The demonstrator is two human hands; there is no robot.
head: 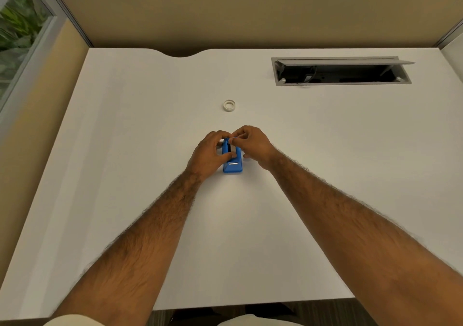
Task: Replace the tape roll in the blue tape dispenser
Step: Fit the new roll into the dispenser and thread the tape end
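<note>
Both forearms reach in from the bottom of the frame and meet at centre, over the white tabletop (325, 150). Blue tape dispenser (233, 166) stands on the tabletop at frame centre, cutter end toward the camera, metal blade strip visible on its near slope. Left hand (209, 154) wraps the dispenser's left side, fingers (231, 155) curled narrow with the thumb pressed across the body just above the blade, so it is holding the dispenser steady. Right hand (251, 145) sits on the right and top, its fingers pinched narrow on something white at the top of the cradle; looks like a roll or its hub, but it is mostly hidden and I cannot tell which, nor whether it is going in or coming out. Farther up, above centre and well apart from the hands, a white tape roll (229, 105) lies flat on the tabletop, untouched. Upper right, an open cable hatch (340, 71) set into the tabletop, not relevant. My read on progress: early to middle. Work is at the cradle; the loose roll is not in the dispenser, and whether it is the spent one or the fresh one is unclear. Left, as I judge it: seat the roll and thread tape to the blade.
</note>
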